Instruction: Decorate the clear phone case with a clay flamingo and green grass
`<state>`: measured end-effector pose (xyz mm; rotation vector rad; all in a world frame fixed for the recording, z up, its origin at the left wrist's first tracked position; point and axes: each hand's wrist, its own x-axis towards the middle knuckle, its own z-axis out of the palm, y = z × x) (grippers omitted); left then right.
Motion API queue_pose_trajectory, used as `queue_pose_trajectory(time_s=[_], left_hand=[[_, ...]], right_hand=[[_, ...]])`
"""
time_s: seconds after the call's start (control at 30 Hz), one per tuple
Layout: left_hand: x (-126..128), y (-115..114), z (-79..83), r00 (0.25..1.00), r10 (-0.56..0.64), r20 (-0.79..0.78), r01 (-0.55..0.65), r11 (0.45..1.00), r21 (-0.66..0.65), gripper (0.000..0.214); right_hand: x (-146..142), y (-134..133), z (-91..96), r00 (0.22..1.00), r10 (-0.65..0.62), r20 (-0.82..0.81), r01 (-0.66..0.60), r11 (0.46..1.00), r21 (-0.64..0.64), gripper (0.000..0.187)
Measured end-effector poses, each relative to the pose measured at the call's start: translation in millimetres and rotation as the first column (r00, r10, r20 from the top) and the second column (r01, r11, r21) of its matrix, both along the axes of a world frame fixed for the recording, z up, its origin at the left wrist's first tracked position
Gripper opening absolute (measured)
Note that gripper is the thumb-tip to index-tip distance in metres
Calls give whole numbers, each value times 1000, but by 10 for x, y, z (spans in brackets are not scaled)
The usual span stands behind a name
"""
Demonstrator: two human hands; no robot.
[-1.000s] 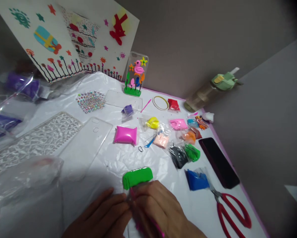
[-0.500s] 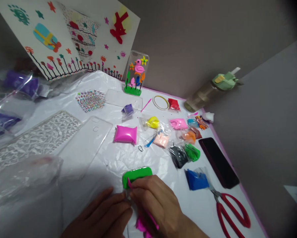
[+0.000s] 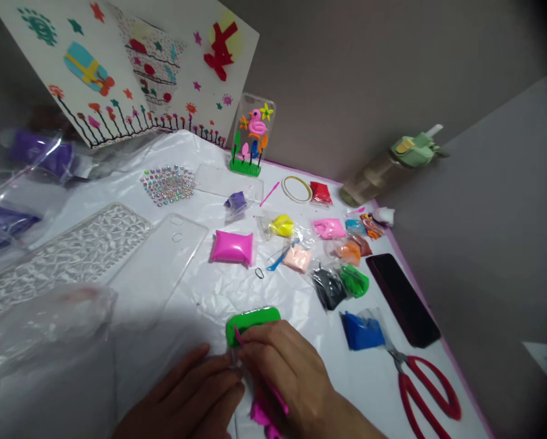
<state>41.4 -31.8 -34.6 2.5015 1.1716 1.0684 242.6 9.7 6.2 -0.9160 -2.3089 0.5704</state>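
Observation:
Green clay (image 3: 253,318) covers the end of a case lying in front of me, much of which my hands hide. My right hand (image 3: 291,366) is closed around a pink modelling tool (image 3: 237,335), its tip at the green clay's near edge. Flat beside it, my left hand (image 3: 195,390) has its fingers stretched out, the fingertips by the case's left edge. Below my right hand shows some bright pink clay (image 3: 260,414), partly covered by the hand.
Red-handled scissors (image 3: 431,390) and a dark phone (image 3: 403,299) lie right. Ahead are bagged clays, including blue (image 3: 363,331) and black (image 3: 328,288), and a magenta pack (image 3: 232,247). Clear cases (image 3: 163,262) lie left. A bottle (image 3: 383,167) and a decorated case (image 3: 253,137) stand behind.
My right hand and the pink tool have shifted very slightly at the green clay. My left hand stays in place.

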Motion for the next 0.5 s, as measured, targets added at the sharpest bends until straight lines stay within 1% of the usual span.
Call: queue_pose_trajectory(time_s=[0.1, 0.27, 0.4, 0.5], left_hand=[[-2, 8, 5, 1000, -6, -14, 6, 1000, -5, 32], [-11, -6, -14, 1000, -6, -11, 6, 1000, -17, 32], [-9, -25, -34, 1000, -12, -29, 12, 1000, -22, 30], [-2, -18, -20, 1000, -14, -25, 14, 1000, -10, 30]], right_hand=[[-5, -4, 14, 1000, 6, 3, -6, 1000, 24, 15], [-24, 6, 67, 998, -6, 63, 7, 1000, -5, 17], [-36, 12, 48, 998, -6, 55, 4, 1000, 29, 19], [-33, 8, 35, 997, 11, 75, -11, 1000, 7, 19]])
